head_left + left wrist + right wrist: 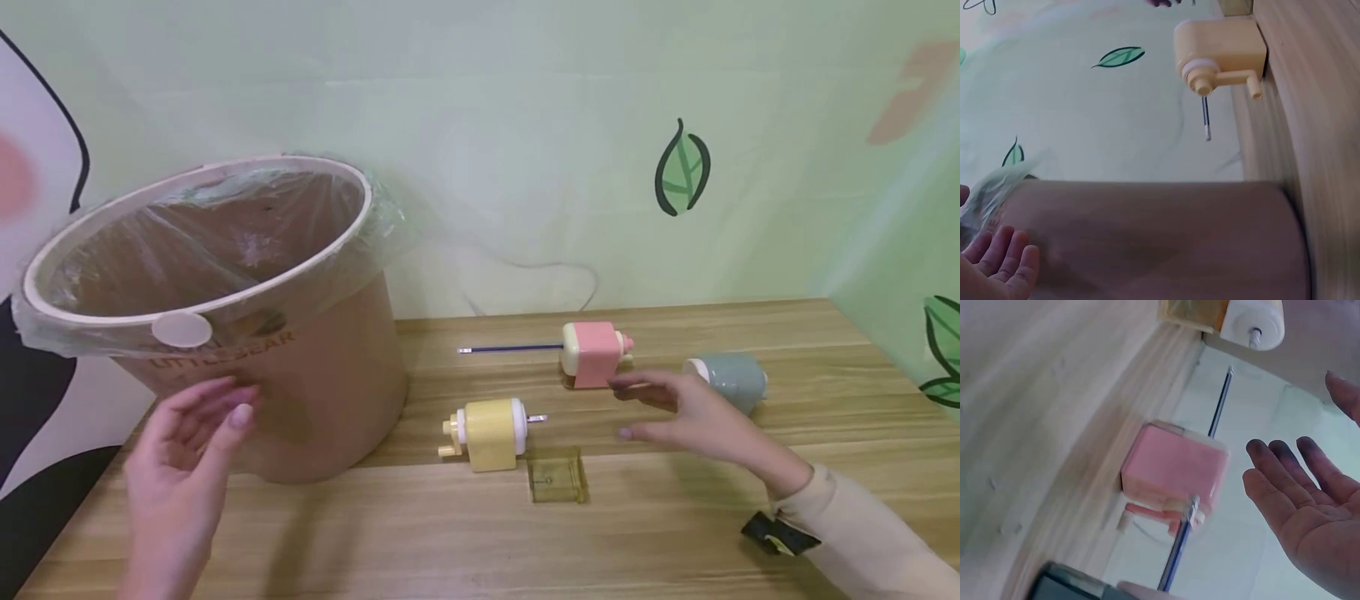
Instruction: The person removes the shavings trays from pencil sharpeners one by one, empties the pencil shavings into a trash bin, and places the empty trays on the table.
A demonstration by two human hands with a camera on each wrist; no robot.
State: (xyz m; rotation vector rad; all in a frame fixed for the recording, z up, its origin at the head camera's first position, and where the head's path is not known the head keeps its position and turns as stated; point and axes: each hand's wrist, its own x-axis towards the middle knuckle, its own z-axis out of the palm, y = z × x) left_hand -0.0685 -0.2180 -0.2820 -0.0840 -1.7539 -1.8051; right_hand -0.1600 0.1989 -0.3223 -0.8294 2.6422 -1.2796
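Observation:
My left hand (180, 475) hangs in front of the bin, fingers loosely bent and holding nothing. My right hand (690, 421) is in the air between the pink and grey-blue pencil sharpeners, also holding nothing. The yellow crank pencil sharpener (491, 435) has a pencil's silvery end (537, 418) sticking out on its right. Beside it lies a see-through yellow shavings drawer (553, 477). A blue pencil (513, 348) sticks out of the pink sharpener (596, 354). Partly behind my right hand is the grey-blue sharpener (737, 379); a pencil (1177, 550) shows near it in the right wrist view.
A brown bin (330, 392) with a clear plastic liner (382, 221) stands at the left on the wood-grain table (420, 533). A pale green wall (495, 167) with leaf drawings rises behind. Something black (780, 533) sits by my right sleeve.

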